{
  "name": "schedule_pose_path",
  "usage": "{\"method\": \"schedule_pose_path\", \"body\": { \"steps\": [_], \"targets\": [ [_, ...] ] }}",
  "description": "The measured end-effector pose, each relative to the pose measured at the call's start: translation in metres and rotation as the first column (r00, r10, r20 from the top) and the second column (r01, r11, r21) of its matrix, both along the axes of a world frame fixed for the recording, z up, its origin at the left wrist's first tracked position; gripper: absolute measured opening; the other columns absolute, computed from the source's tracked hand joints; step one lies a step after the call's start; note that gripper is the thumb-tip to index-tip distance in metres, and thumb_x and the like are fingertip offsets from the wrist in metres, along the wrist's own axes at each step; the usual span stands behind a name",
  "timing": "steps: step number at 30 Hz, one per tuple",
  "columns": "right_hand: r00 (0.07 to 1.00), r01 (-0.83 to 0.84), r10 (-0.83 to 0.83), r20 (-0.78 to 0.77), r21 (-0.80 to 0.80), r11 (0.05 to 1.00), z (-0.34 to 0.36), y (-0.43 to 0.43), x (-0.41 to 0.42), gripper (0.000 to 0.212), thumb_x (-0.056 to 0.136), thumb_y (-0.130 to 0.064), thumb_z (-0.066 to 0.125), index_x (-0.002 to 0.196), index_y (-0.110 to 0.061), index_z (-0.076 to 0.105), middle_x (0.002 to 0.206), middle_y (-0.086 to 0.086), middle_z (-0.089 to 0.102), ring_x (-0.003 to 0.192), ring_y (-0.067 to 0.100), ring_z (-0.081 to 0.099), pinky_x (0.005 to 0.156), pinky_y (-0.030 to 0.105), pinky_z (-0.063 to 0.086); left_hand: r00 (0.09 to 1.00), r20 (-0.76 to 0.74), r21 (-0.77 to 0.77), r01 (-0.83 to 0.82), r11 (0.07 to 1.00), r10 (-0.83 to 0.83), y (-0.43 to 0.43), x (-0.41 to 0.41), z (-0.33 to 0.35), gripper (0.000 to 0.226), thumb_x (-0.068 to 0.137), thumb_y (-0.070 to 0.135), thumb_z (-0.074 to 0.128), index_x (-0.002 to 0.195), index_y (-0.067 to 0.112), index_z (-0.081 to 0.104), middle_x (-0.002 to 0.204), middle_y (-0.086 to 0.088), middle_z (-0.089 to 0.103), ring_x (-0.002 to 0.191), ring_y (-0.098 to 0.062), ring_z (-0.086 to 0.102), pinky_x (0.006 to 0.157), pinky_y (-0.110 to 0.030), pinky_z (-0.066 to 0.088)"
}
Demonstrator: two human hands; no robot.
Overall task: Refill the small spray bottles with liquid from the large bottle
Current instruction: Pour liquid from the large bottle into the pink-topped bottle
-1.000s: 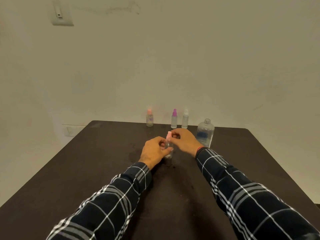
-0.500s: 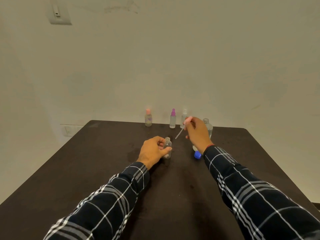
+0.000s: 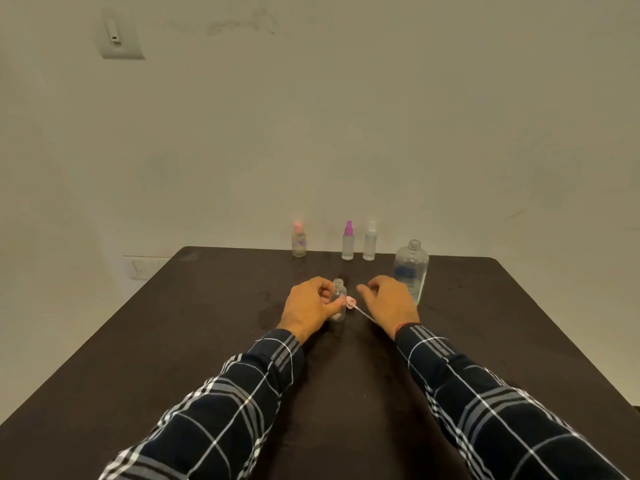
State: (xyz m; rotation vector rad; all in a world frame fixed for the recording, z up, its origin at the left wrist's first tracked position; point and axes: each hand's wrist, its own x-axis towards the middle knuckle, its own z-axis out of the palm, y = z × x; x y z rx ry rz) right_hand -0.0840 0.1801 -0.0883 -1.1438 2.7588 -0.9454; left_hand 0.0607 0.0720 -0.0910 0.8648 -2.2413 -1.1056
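Gripping the opened small bottle (image 3: 339, 293) with my left hand (image 3: 308, 306), right hand (image 3: 389, 301) relaxed beside its sprayer (image 3: 351, 302); large bottle (image 3: 411, 268) uncapped, pouring not yet done.

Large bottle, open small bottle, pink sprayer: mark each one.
Large bottle (image 3: 414, 260): head view, clear body above the label.
Open small bottle (image 3: 341, 295): head view, upper body below the neck.
Pink sprayer (image 3: 351, 302): head view, pink head, not the tube.

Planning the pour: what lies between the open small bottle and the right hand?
Head view: the pink spray head with its dip tube lies on the table between small bottle and right hand.
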Motion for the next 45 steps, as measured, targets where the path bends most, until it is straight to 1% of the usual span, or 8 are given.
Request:
{"method": "schedule_pose_path", "body": {
  "steps": [4, 8, 11, 13, 16, 21, 30, 45],
  "targets": [
    [0.933, 0.051, -0.164, -0.32, -0.333, 0.942, 0.006, 0.035, 0.004, 0.041, 0.097, -0.053, 0.042, 0.073, -0.023, 0.053, 0.063, -0.007, 0.053, 0.059, 0.014, 0.054, 0.058, 0.039, 0.054, 0.999, -0.034, -0.008, 0.002, 1.0, -0.002, 0.0, 0.002, -0.002, 0.03, 0.079, 0.033, 0.084, 0.102, 0.024, 0.068, 0.093, 0.009, 0.07, 0.085, -0.004, 0.067, 0.078, -0.018, 0.056],
    [0.924, 0.29, -0.378, -0.058, -0.539, 0.791, 0.006, 0.056, -0.016, 0.046, 0.088, -0.065, 0.05, 0.105, -0.022, 0.051, 0.099, 0.0, 0.061, 0.089, 0.022, 0.062, 0.075, 0.044, 0.055, 0.999, -0.037, -0.007, 0.004, 1.0, -0.005, 0.0, 0.002, -0.002, 0.034, 0.078, 0.034, 0.085, 0.104, 0.025, 0.066, 0.096, 0.009, 0.069, 0.088, -0.005, 0.066, 0.083, -0.021, 0.057],
    [0.941, 0.339, -0.308, 0.14, -0.427, 0.838, 0.003, 0.057, -0.034, 0.088, 0.077, -0.066, 0.07, 0.143, -0.021, 0.033, 0.143, 0.009, 0.044, 0.127, 0.03, 0.05, 0.1, 0.054, 0.048, 0.999, -0.037, 0.006, 0.006, 1.0, -0.005, 0.0, 0.002, -0.001, 0.033, 0.078, 0.036, 0.085, 0.102, 0.026, 0.066, 0.097, 0.01, 0.069, 0.089, -0.005, 0.066, 0.086, -0.025, 0.058],
    [0.946, 0.274, -0.167, 0.279, -0.405, 0.873, 0.006, 0.05, -0.042, 0.103, 0.073, -0.058, 0.079, 0.151, -0.022, 0.022, 0.153, 0.011, 0.037, 0.135, 0.031, 0.044, 0.109, 0.053, 0.041, 0.999, -0.032, 0.018, 0.002, 1.0, -0.001, -0.001, 0.001, -0.001, 0.032, 0.079, 0.037, 0.084, 0.102, 0.026, 0.066, 0.096, 0.011, 0.069, 0.089, -0.004, 0.066, 0.087, -0.027, 0.059],
    [0.927, 0.179, -0.015, 0.376, -0.404, 0.897, 0.011, 0.038, -0.047, 0.099, 0.075, -0.042, 0.083, 0.151, -0.017, 0.025, 0.15, 0.011, 0.043, 0.135, 0.031, 0.045, 0.112, 0.047, 0.039, 1.0, -0.022, 0.016, -0.014, 1.0, 0.014, -0.002, -0.001, -0.003, 0.029, 0.08, 0.036, 0.083, 0.101, 0.026, 0.066, 0.096, 0.011, 0.069, 0.089, -0.004, 0.066, 0.088, -0.03, 0.059],
    [0.931, 0.163, -0.007, 0.365, -0.399, 0.903, 0.017, 0.033, -0.046, 0.082, 0.081, -0.027, 0.081, 0.145, -0.015, 0.032, 0.147, 0.011, 0.048, 0.133, 0.032, 0.047, 0.11, 0.045, 0.039, 1.0, -0.02, 0.021, -0.017, 1.0, 0.018, -0.001, -0.003, -0.006, 0.027, 0.082, 0.034, 0.082, 0.103, 0.026, 0.066, 0.097, 0.011, 0.068, 0.09, -0.004, 0.066, 0.089, -0.03, 0.058],
    [0.975, -0.166, 0.197, 0.1, -0.258, 0.952, 0.028, 0.033, -0.033, 0.078, 0.081, -0.024, 0.08, 0.145, -0.02, 0.036, 0.143, 0.006, 0.05, 0.129, 0.024, 0.05, 0.102, 0.029, 0.037, 1.0, 0.004, 0.014, -0.021, 1.0, 0.021, -0.002, -0.003, -0.004, 0.027, 0.083, 0.033, 0.082, 0.103, 0.025, 0.066, 0.097, 0.009, 0.069, 0.091, -0.005, 0.066, 0.087, -0.027, 0.058],
    [0.943, -0.229, 0.248, -0.221, 0.108, 0.967, 0.023, 0.015, -0.027, 0.079, 0.076, -0.041, 0.081, 0.142, -0.04, 0.038, 0.132, 0.006, 0.055, 0.123, 0.029, 0.05, 0.105, 0.052, 0.045, 0.999, 0.01, 0.023, -0.04, 0.999, 0.04, -0.004, -0.004, -0.007, 0.027, 0.081, 0.038, 0.082, 0.101, 0.027, 0.067, 0.095, 0.008, 0.068, 0.089, -0.006, 0.065, 0.087, -0.029, 0.058]
  ]
}}
